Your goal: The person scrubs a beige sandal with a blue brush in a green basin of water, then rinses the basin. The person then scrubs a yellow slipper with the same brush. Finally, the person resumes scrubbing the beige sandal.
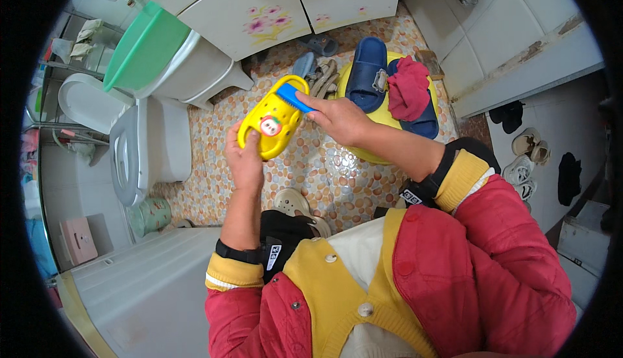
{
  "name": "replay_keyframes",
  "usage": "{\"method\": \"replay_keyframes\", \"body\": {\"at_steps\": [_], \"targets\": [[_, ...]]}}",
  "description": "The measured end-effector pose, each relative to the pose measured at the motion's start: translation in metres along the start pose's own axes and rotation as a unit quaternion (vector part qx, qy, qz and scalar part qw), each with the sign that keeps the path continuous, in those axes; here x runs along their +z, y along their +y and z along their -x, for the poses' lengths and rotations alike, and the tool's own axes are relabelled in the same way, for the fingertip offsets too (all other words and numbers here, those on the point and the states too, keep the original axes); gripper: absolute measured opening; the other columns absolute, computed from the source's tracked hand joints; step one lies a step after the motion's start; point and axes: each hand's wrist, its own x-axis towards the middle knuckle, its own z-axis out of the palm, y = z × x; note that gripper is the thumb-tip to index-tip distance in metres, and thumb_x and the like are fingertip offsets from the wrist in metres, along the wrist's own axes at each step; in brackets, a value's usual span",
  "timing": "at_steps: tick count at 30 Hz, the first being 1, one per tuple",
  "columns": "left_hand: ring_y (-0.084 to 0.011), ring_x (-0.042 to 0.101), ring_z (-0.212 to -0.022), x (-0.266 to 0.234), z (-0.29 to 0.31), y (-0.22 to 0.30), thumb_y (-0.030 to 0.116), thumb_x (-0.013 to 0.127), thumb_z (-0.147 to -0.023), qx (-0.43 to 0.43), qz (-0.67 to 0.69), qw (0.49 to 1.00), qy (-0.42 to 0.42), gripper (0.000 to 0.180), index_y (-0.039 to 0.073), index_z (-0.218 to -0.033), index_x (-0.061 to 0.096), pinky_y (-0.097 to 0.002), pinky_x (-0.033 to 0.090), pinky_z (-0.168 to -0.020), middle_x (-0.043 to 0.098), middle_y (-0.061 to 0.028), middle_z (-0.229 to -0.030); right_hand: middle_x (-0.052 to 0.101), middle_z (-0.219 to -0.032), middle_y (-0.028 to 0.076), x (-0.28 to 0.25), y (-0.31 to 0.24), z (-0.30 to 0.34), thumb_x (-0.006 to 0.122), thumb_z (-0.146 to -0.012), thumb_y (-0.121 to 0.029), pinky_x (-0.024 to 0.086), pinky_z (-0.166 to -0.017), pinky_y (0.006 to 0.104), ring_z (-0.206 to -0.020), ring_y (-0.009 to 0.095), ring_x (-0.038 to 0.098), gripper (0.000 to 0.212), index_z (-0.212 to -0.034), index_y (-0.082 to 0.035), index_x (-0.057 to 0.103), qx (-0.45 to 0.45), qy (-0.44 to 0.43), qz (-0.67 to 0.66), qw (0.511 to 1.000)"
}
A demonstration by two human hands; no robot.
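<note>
My left hand (244,158) grips a small yellow clog (269,123) by its lower end and holds it up over the pebble-patterned floor. A round red-and-white badge sits on the clog's top. My right hand (337,117) holds a blue brush (293,96) pressed against the clog's upper end. Just behind my right hand stands a yellow basin (383,119) with dark blue slippers (367,72) and a red cloth (409,88) in it.
A white toilet (139,144) stands at the left, a green tub (146,48) on a white washbasin behind it. A white cabinet with flower prints (276,8) is at the back. Loose shoes (524,157) lie at the right. A beige clog (293,202) lies by my knees.
</note>
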Motion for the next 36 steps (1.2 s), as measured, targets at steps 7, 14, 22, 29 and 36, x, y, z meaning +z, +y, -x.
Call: {"method": "replay_keyframes", "body": {"at_steps": [7,14,22,29,36], "targets": [[-0.0144,0.062,-0.093,-0.003,-0.003,-0.007,0.01,0.06,-0.094,0.041,-0.039,0.998,-0.002,0.028,0.004,-0.121,0.053,-0.0268,0.054,-0.074,0.062,-0.0092,-0.106,0.066,-0.103,0.024,0.001,0.001,-0.002,0.053,-0.098,-0.026,0.053,-0.078,0.0486,-0.091,0.042,0.064,0.043,-0.141,-0.017,0.05,-0.03,0.051,-0.066,0.996],[-0.0163,0.064,-0.079,-0.001,-0.004,-0.01,0.008,0.061,-0.094,-0.018,0.056,0.998,0.024,0.03,0.003,-0.122,0.053,-0.0273,0.056,-0.063,0.063,-0.0091,-0.103,0.066,-0.101,0.025,0.005,0.016,-0.002,0.054,-0.098,-0.027,0.051,-0.08,0.0427,-0.09,0.039,0.066,0.047,-0.145,-0.024,0.046,0.013,0.014,-0.008,1.0],[-0.014,0.062,-0.067,-0.005,-0.015,0.001,0.009,0.056,-0.096,-0.125,-0.029,0.989,0.078,0.042,0.01,-0.137,0.048,-0.0241,0.046,-0.046,0.064,-0.011,-0.107,0.066,-0.113,0.021,-0.001,-0.008,0.003,0.052,-0.098,-0.026,0.052,-0.081,0.0453,-0.094,0.038,0.066,0.05,-0.147,-0.024,0.042,-0.025,0.135,-0.032,0.99],[-0.0158,0.064,-0.069,0.026,0.003,0.0,0.005,0.05,-0.097,-0.114,-0.08,0.99,0.0,0.044,0.008,-0.14,0.048,-0.0255,0.051,-0.047,0.063,-0.0136,-0.113,0.062,-0.081,0.015,0.013,-0.037,0.008,0.053,-0.098,-0.03,0.051,-0.064,0.0481,-0.072,0.036,0.064,0.055,-0.149,-0.034,0.036,0.039,0.021,0.149,0.988],[-0.0189,0.066,-0.069,0.036,0.01,0.005,0.002,0.048,-0.097,-0.13,-0.068,0.989,0.012,0.045,0.006,-0.142,0.046,-0.0259,0.052,-0.047,0.064,-0.0166,-0.111,0.066,-0.092,0.02,0.007,-0.047,0.008,0.055,-0.097,-0.029,0.052,-0.062,0.0491,-0.077,0.036,0.066,0.055,-0.149,-0.032,0.037,0.048,0.014,0.18,0.982]]}}
